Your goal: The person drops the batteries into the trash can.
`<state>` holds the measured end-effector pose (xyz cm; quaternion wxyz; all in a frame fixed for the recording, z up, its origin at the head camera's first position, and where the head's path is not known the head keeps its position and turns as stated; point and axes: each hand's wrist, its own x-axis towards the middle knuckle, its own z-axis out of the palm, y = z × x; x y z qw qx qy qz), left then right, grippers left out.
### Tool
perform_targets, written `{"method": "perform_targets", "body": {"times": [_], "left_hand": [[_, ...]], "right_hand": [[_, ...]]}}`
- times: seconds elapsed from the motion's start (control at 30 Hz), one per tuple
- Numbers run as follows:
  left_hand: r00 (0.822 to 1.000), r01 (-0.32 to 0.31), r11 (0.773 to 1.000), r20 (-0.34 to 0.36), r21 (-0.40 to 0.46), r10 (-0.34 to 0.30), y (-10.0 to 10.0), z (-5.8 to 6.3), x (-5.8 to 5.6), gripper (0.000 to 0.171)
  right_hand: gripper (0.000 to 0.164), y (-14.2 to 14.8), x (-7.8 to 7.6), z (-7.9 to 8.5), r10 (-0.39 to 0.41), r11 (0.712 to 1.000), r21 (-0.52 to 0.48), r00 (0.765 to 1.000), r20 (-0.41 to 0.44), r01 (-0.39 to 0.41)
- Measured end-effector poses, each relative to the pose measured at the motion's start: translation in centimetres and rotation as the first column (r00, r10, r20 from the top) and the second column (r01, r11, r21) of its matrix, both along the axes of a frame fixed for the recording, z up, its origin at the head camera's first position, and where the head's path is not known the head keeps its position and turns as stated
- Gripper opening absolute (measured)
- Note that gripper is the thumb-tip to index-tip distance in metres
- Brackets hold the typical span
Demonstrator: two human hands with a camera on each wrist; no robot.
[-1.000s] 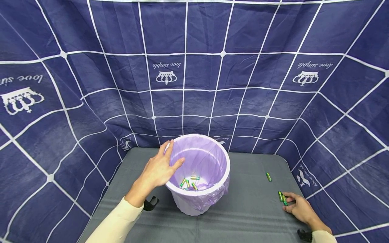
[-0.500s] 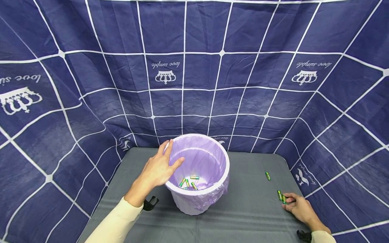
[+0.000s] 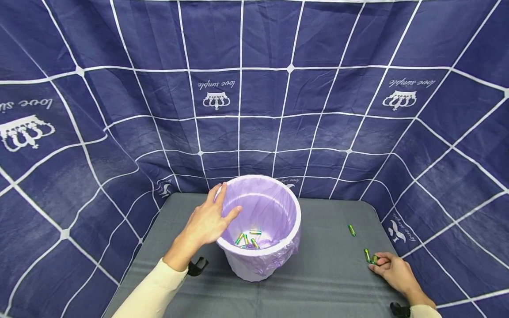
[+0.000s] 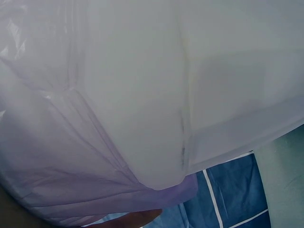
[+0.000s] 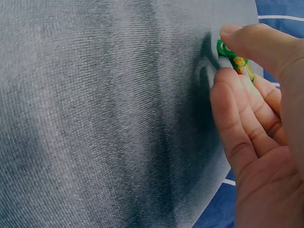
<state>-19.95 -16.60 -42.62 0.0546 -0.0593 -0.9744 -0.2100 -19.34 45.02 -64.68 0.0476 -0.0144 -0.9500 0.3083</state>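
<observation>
A white bin [image 3: 254, 265] with a purple liner [image 3: 266, 207] stands mid-table, and several green batteries [image 3: 246, 239] lie at its bottom. My left hand [image 3: 212, 216] rests on the bin's left rim, fingers straight and thumb over the inside edge. The left wrist view shows only the bin wall [image 4: 199, 85] and bunched liner [image 4: 71, 156]. At the right, my right hand [image 3: 378, 260] pinches a green battery [image 3: 374, 259] low over the table; thumb and fingers close round that battery [image 5: 235, 59] in the right wrist view. A second battery [image 3: 366, 255] lies just left of the fingers.
A third green battery [image 3: 351, 230] lies further back on the grey table mat [image 3: 326, 269]. Navy cloth with a white grid [image 3: 254, 110] walls the table on three sides. The table's right edge [image 3: 387, 238] runs close to my right hand.
My right fingers have closed on one of the two batteries they were touching, and it has shifted slightly towards the hand. The left hand and bin have stayed put.
</observation>
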Motion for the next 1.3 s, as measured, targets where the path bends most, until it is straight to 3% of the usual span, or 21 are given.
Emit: {"method": "perform_targets", "body": {"times": [0.33,0.7,1.07,1.3], "left_hand": [[1.0,0.001,1.0,-0.002,-0.002,-0.001,-0.2,0.1,0.2,0.095],[1.0,-0.001,1.0,0.002,0.007,0.001,-0.5,0.0,0.1,0.097],[1.0,0.01,1.0,-0.006,0.0,-0.01,-0.2,-0.1,0.0,0.097],[1.0,0.008,1.0,0.025,-0.007,-0.008,0.0,0.1,-0.1,0.098]], "right_hand": [[0.047,-1.1,-0.2,1.6,-0.033,0.999,-0.009,0.995,-0.091,0.032],[0.045,-4.0,-0.8,4.1,0.015,0.999,-0.047,0.973,-0.23,-0.027],[0.047,-6.3,-1.6,8.5,0.067,0.996,-0.043,0.974,-0.215,-0.078],[0.042,-8.0,-2.2,11.3,0.126,0.99,-0.023,0.954,-0.272,-0.138]]}}
